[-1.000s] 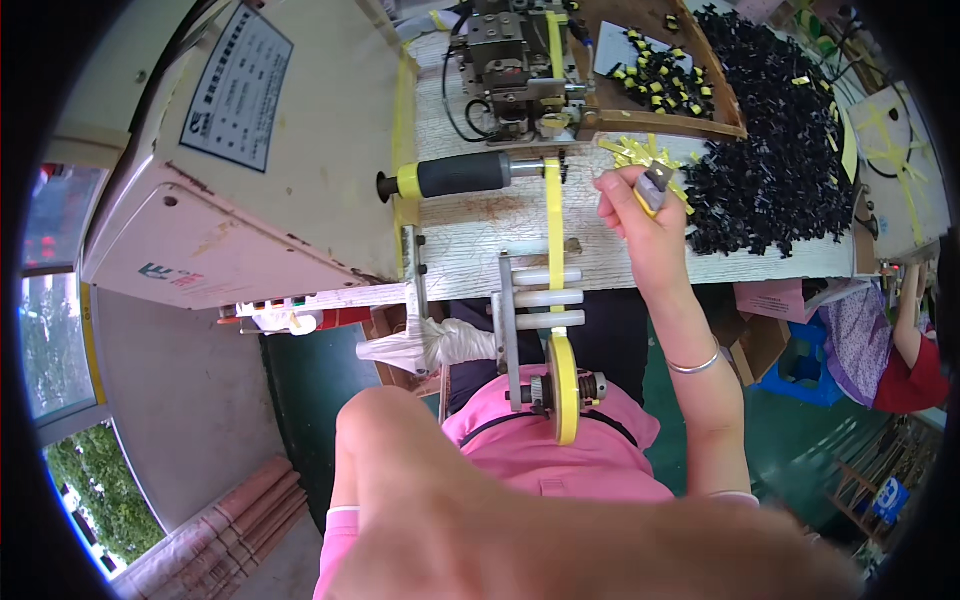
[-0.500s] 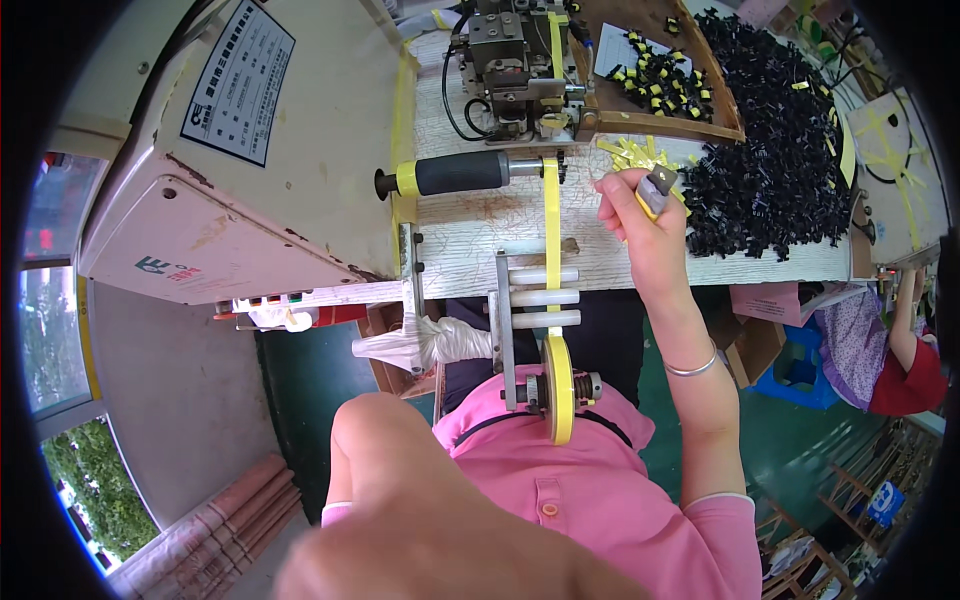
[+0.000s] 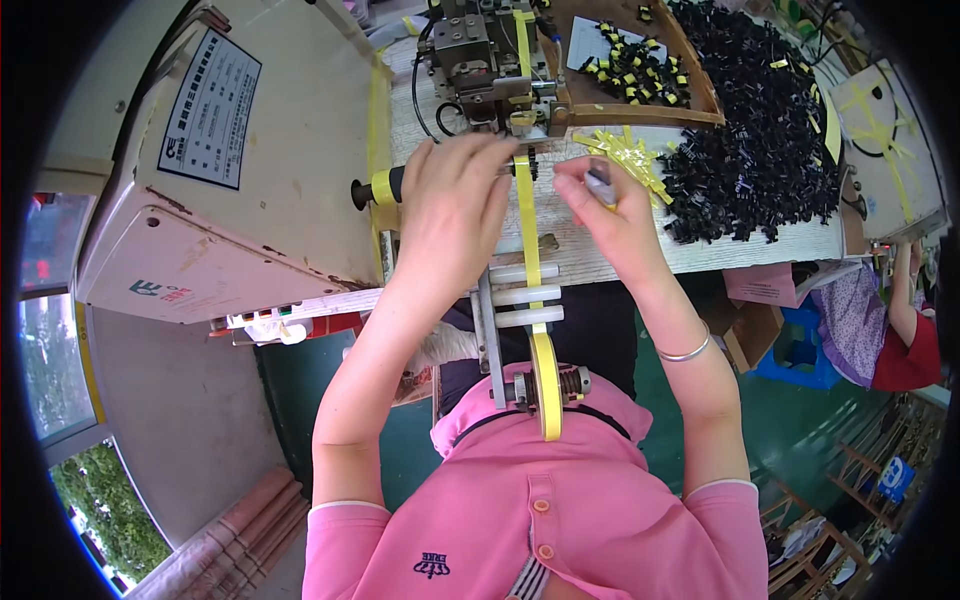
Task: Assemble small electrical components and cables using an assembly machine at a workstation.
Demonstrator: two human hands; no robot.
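My left hand [image 3: 450,205] lies over the dark-gripped roller [image 3: 394,185], its fingers stretched toward the yellow tape [image 3: 528,225]. Whether the fingertips touch the tape is hard to see. To the right of the tape, my right hand [image 3: 622,222] is closed around a small grey and yellow hand tool [image 3: 600,186], mostly hidden by the fingers. The tape runs from a yellow reel [image 3: 546,390] at my waist, past several white rods [image 3: 530,296], up to the metal machine [image 3: 468,45]. Cut yellow strips [image 3: 632,155] lie just beyond my right hand.
A big pile of small black parts [image 3: 750,150] covers the right of the table. At the back, a wooden tray [image 3: 645,116] holds black parts with yellow pieces. A beige machine housing [image 3: 300,130] stands at left. Another person's red sleeve [image 3: 908,352] shows at far right.
My left hand has come up from low near the camera to the roller and tape. The right hand has shifted slightly left toward the tape, still gripping the tool.
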